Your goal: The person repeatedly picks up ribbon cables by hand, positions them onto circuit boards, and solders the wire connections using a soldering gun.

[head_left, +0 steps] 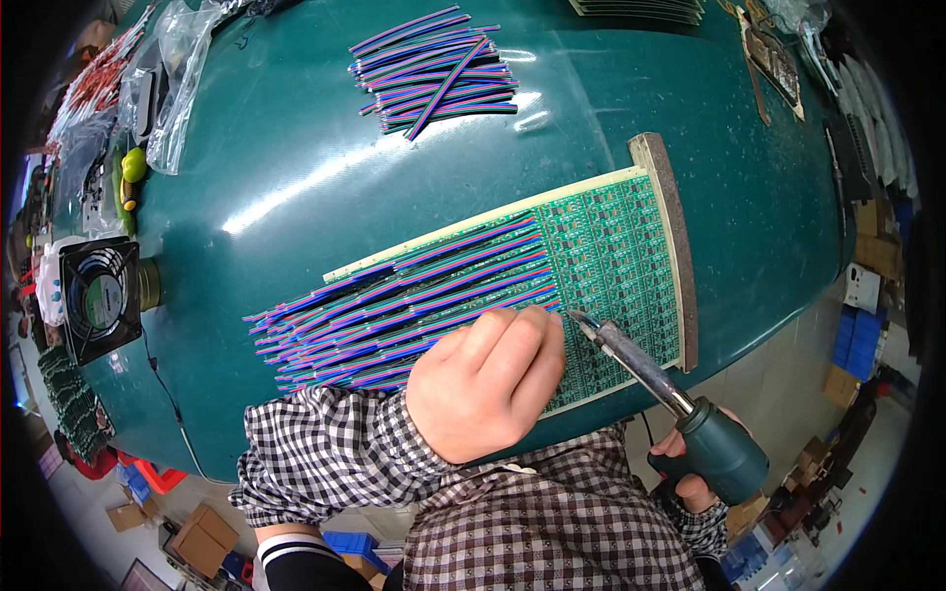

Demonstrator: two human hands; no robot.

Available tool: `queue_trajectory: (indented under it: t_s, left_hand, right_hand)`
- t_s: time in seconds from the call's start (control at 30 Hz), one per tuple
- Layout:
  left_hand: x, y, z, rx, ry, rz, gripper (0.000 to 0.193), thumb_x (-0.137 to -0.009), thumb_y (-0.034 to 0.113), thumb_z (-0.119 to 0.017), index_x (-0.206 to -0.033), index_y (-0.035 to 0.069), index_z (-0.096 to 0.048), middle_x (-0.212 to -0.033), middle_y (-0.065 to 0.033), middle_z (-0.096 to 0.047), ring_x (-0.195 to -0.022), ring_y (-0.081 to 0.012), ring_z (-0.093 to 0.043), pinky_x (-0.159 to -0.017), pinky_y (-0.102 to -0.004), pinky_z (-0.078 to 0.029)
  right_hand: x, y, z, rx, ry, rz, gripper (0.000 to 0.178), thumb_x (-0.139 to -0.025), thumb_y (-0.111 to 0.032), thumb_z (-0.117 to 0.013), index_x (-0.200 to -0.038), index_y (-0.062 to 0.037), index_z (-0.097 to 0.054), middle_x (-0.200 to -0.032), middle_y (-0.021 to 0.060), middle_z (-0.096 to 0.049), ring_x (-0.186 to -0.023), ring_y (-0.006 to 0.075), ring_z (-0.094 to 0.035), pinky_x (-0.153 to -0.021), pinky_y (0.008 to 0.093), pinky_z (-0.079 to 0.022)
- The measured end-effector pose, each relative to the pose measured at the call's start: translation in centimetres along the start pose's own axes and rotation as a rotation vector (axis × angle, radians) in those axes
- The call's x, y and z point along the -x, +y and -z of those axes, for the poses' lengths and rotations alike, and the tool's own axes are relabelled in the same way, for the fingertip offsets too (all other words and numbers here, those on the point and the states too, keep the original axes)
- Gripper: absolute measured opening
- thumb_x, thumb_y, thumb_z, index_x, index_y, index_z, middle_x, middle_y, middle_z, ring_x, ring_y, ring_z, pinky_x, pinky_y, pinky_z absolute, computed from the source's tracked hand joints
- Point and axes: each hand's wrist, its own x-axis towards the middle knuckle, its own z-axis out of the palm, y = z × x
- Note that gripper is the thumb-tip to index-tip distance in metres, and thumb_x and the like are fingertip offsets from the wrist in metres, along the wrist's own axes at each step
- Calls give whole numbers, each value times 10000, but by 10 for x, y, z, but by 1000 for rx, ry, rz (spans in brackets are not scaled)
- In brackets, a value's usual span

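Observation:
A green circuit board panel (pixel 611 256) lies on the table with many small chips in rows. Flat striped wires (pixel 424 281) in red, blue, green and black run left from its middle. My left hand (pixel 488 379) rests over the near wires, its fingers closed at the ends of a wire; the fingertips are partly hidden. In my right hand (pixel 695 488) is a soldering iron (pixel 645 374) with a dark green handle, pointing up and left. Its bent tip is beside my left fingertips, close to the board; whether it touches cannot be made out.
A brown strip (pixel 668 246) edges the panel's right side. More striped wires (pixel 434 74) lie piled at the far middle of the green table (pixel 246 167). A black fan (pixel 99 295) stands at left, near plastic bags (pixel 182 84). Stacked boards (pixel 641 8) sit at the far edge.

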Motion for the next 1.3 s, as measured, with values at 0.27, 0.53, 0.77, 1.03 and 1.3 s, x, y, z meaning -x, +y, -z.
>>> queue_trajectory:
  t_s: [0.27,0.53,0.77,1.03,1.3]
  left_hand:
    - [1,2,-1,-16,-7,9,400,-688,90,-684,-1062,-41,-738,-1012,-104,-657,-824,-209,-664,-661,-304,-560]
    - [0,3,-2,-64,23,-7,398,-678,78,-687,-1055,-38,-740,-1006,-105,-660,-817,-210,-665,-654,-301,-558]
    - [1,3,-5,-79,44,-22,398,-678,75,-694,-1056,-42,-740,-1005,-108,-660,-812,-208,-665,-656,-301,-557]
    - [3,4,-7,-128,67,-49,346,-695,39,-724,-1027,-53,-758,-987,-118,-679,-833,-212,-683,-667,-290,-562]
    - [2,5,-6,-128,62,-52,335,-692,38,-733,-1014,-53,-755,-986,-115,-680,-828,-209,-682,-662,-290,-560]
  right_hand:
    - [-2,0,0,11,-20,24,599,-731,-698,-838,-872,-117,-797,-826,41,-748,-698,224,-687,-645,346,-542]
    - [3,3,4,25,-10,27,634,-725,-717,-826,-904,-109,-798,-823,29,-754,-716,215,-699,-662,339,-545]
    - [-2,-8,-8,-9,47,-2,658,-729,-750,-796,-917,-120,-811,-802,15,-746,-698,208,-683,-671,340,-546]
    - [4,7,3,7,-13,40,652,-744,-713,-814,-921,-86,-798,-831,24,-754,-717,213,-693,-660,345,-549]
    - [2,3,0,-31,-9,35,610,-745,-653,-859,-909,-69,-790,-837,60,-753,-694,218,-686,-629,334,-539]
